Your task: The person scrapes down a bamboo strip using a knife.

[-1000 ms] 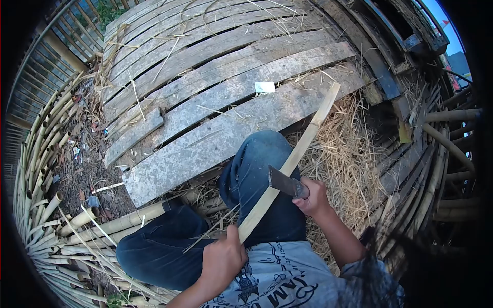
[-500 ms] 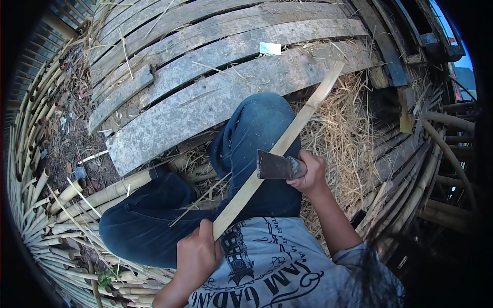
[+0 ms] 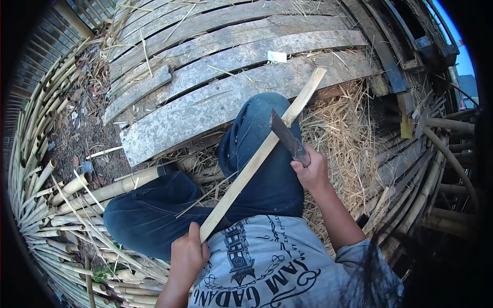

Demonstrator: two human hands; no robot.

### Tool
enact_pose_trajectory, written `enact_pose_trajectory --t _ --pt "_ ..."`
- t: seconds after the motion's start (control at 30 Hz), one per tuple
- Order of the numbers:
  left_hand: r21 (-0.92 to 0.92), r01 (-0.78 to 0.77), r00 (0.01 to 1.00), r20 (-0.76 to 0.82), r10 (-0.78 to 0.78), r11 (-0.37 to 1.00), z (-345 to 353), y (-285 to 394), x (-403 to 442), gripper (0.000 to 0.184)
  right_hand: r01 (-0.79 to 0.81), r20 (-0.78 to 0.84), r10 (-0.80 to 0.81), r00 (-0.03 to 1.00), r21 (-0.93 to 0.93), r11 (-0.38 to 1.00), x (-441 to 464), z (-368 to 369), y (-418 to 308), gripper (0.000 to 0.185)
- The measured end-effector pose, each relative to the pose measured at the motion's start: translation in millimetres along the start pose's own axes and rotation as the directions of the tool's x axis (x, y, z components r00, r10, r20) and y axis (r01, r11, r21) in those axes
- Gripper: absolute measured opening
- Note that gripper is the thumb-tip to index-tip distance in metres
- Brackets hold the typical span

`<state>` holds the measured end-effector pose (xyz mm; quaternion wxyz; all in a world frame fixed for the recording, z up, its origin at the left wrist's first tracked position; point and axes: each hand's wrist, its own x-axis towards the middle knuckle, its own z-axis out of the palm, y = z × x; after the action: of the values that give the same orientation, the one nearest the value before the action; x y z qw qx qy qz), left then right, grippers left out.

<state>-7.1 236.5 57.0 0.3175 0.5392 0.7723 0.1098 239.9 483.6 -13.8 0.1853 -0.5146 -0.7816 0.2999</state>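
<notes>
A long, pale bamboo strip (image 3: 240,184) slants across my lap, its far end out past the raised knee in jeans (image 3: 264,110). Its near end is gripped by my left hand (image 3: 188,256), fingers closed around it in front of the shirt. My right hand (image 3: 312,172) is wrapped round the handle of a broad-bladed chopping knife (image 3: 288,137), whose grip is mostly covered by the fingers. The dark blade is turned nearly edge-on and lies over the strip near the knee; whether it touches the strip I cannot tell.
Weathered planks (image 3: 192,112) form a platform ahead, with a small white piece (image 3: 277,56) on it. Straw-like shavings (image 3: 339,136) are heaped to the right of my knee. Bamboo poles (image 3: 120,189) lie at the left, and timber posts (image 3: 393,66) stand at the right.
The knife has turned from showing its flat side to nearly edge-on and moved up along the strip. My left hand and the strip have shifted slightly left and down; the whole view has shifted too.
</notes>
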Motion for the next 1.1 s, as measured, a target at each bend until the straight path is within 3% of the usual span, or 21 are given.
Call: enact_pose_trajectory --t 0.03,0.1,0.27,0.33,0.47,0.6,0.67,0.8,0.87,1.1 --pt "-0.008 -0.016 1.0 -0.007 0.016 1.0 2.7 2.5 7.6 0.025 0.004 -0.013 -0.004 1.0 -0.013 1.0 -1.8 -4.8 -2.3 0.071" --pt "0.03 -0.003 1.0 0.006 0.003 1.0 5.2 8.9 25.4 0.026 0.24 0.082 -0.228 0.97 -0.185 0.953 -4.1 -10.9 -8.9 0.069" --pt "-0.025 -0.072 0.997 0.009 0.072 0.997 1.0 37.4 78.6 0.023 0.151 0.03 -0.149 0.988 -0.077 0.986 0.4 -4.6 -8.6 0.077" --pt "-0.051 -0.087 0.995 0.048 0.09 0.995 0.4 42.2 84.9 0.023 0.038 0.054 -0.037 0.998 -0.013 0.999 1.5 -6.6 -6.0 0.08" --pt "-0.089 -0.024 0.994 0.104 0.033 0.996 8.1 29.4 67.8 0.027 -0.033 0.019 0.032 0.999 0.02 0.999 0.6 -1.9 2.7 0.077" --pt "-0.056 -0.118 0.992 0.039 0.12 0.991 3.1 26.3 55.3 0.029 -0.019 0.042 0.02 0.999 -0.032 0.999 2.8 -1.0 2.0 0.08" --pt "-0.072 -0.016 0.994 0.109 0.024 0.997 -6.0 36.5 58.4 0.028 -0.027 0.036 0.028 0.999 -0.023 0.999 3.5 -0.6 2.2 0.081" --pt "-0.071 -0.038 0.997 0.062 0.042 0.997 -2.6 32.4 49.8 0.027 -0.008 0.025 0.009 1.0 -0.039 0.999 2.7 -2.8 -0.6 0.082" --pt "-0.135 0.019 0.989 0.148 0.001 0.991 -1.3 26.9 43.4 0.026 0.009 0.022 -0.008 1.0 -0.044 0.999 1.3 0.4 -2.6 0.082" --pt "-0.105 0.066 0.994 0.098 -0.056 0.992 4.4 22.9 23.4 0.023 0.04 0.022 -0.038 0.999 -0.095 0.995 -1.8 1.3 -5.6 0.081"
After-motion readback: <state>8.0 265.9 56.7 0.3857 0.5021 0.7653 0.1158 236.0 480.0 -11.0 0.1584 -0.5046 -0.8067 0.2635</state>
